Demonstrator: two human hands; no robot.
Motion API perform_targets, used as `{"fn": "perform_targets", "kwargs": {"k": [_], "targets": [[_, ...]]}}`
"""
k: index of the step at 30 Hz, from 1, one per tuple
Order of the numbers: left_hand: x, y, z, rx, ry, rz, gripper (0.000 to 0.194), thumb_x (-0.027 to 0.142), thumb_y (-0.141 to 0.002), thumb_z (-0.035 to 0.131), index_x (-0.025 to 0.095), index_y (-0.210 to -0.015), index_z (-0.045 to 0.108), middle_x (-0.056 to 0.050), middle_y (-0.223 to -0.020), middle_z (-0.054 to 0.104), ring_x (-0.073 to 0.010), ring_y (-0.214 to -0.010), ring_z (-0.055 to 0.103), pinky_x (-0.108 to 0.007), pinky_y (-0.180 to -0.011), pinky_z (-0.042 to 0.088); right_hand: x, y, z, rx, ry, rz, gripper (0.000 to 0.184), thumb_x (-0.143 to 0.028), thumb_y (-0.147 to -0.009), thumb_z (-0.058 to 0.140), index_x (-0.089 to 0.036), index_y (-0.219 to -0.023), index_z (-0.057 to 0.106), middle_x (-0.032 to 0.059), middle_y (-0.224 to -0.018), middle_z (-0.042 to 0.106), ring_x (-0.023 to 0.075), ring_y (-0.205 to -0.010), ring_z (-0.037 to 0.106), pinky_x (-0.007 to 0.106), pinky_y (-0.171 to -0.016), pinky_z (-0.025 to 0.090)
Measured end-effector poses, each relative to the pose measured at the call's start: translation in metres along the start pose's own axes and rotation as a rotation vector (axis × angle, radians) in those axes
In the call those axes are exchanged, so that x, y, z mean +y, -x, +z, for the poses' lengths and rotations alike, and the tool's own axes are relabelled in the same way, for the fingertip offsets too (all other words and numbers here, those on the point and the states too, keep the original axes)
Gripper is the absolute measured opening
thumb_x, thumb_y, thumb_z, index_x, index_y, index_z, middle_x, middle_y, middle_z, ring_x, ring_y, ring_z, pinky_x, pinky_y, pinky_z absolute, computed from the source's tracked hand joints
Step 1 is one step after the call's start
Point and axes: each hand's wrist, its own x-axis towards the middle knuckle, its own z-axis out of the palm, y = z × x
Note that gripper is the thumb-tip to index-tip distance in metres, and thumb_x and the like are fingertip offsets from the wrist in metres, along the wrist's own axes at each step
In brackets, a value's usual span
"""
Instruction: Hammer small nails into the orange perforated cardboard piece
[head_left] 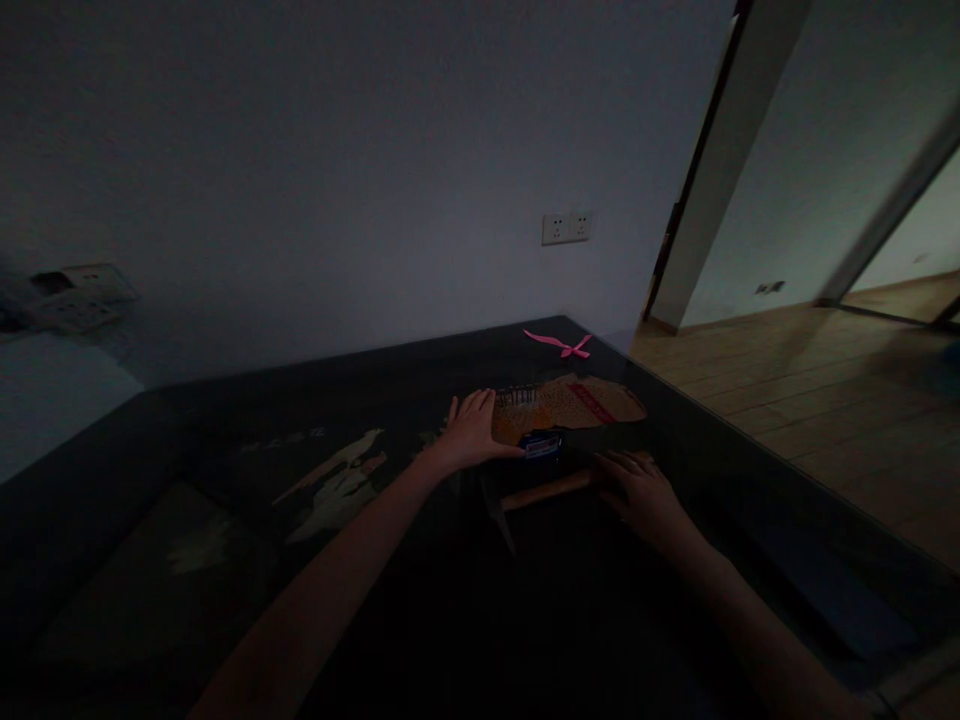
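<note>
Dim room: pale wall [337, 180] (double socket [567, 228] fitted) behind a dark table [450, 360]; light plank floor [780, 370], right.

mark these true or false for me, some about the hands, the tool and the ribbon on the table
1. A pink ribbon lies near a far corner of the dark table. True.
2. The small blue item is between the left hand and the right hand. True.
3. The ribbon is nearer the camera than the blue item. False: it lies farther away.
4. The hammer-like tool has its handle end by the right hand. True.
5. The left hand grips the tool's head. False: it is beyond the tool, with its thumb by the blue item.
</note>
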Motion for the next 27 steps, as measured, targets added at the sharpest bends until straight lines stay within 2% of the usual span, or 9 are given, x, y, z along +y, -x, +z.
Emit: {"fn": "perform_targets", "kwargs": {"k": [6,10,14,19,23,27], "targets": [[-0.002,0.024,-0.008,0.087,-0.070,0.007,0.102,0.065,-0.068,0.065,0.008,-0.143,0.026,-0.021,-0.148,0.031,-0.0355,-0.138,0.025,-0.058,-0.113,0.012,-0.001,-0.001,-0.015,-0.080,0.019,-0.029,0.024,-0.024,-0.090,0.059,-0.019,-0.113,0.061,0.0060,-0.113,0.064,0.0235,-0.103,0.060,0.048,-0.090,0.047],[-0.002,0.044,-0.014,0.145,-0.115,0.016,0.092,0.060,-0.074,0.063,0.009,-0.141,0.029,-0.019,-0.146,0.036,-0.0325,-0.136,0.030,-0.055,-0.113,0.016,-0.013,0.001,-0.027,-0.132,-0.009,-0.099,0.020,-0.020,-0.089,0.061,-0.019,-0.108,0.064,0.0049,-0.107,0.066,0.0215,-0.098,0.062,0.043,-0.085,0.050],[-0.003,0.067,-0.023,0.227,-0.137,0.043,0.072,0.047,-0.081,0.062,0.014,-0.139,0.034,-0.014,-0.144,0.041,-0.0288,-0.132,0.036,-0.053,-0.112,0.022,-0.036,0.006,-0.034,-0.169,-0.047,-0.198,0.021,-0.016,-0.086,0.064,-0.019,-0.106,0.068,0.0057,-0.102,0.069,0.0226,-0.094,0.063,0.042,-0.082,0.052],[-0.012,0.098,-0.032,0.279,-0.179,0.098,0.040,0.031,-0.085,0.060,0.019,-0.122,0.052,-0.009,-0.133,0.052,-0.0257,-0.121,0.049,-0.045,-0.103,0.038,-0.069,0.011,-0.033,-0.192,-0.064,-0.311,0.023,-0.017,-0.084,0.064,-0.017,-0.106,0.070,0.0127,-0.103,0.070,0.0285,-0.093,0.066,0.046,-0.080,0.054],[-0.029,0.133,-0.024,0.313,-0.158,0.166,0.016,0.020,-0.089,0.052,0.019,-0.104,0.060,-0.005,-0.111,0.065,-0.0202,-0.098,0.061,-0.035,-0.082,0.049,-0.097,0.016,-0.029,-0.224,-0.078,-0.418,0.024,-0.016,-0.083,0.065,-0.014,-0.106,0.070,0.0135,-0.100,0.071,0.0281,-0.089,0.068,0.044,-0.077,0.057],[-0.042,0.180,0.002,0.388,-0.116,0.394,0.014,0.018,-0.091,0.046,0.017,-0.089,0.059,-0.002,-0.081,0.067,-0.0144,-0.073,0.063,-0.026,-0.064,0.046,-0.132,0.021,-0.025,-0.276,-0.100,-0.530,0.035,-0.017,-0.084,0.064,-0.011,-0.119,0.064,0.0126,-0.102,0.072,0.0253,-0.089,0.069,0.037,-0.075,0.058]]}}
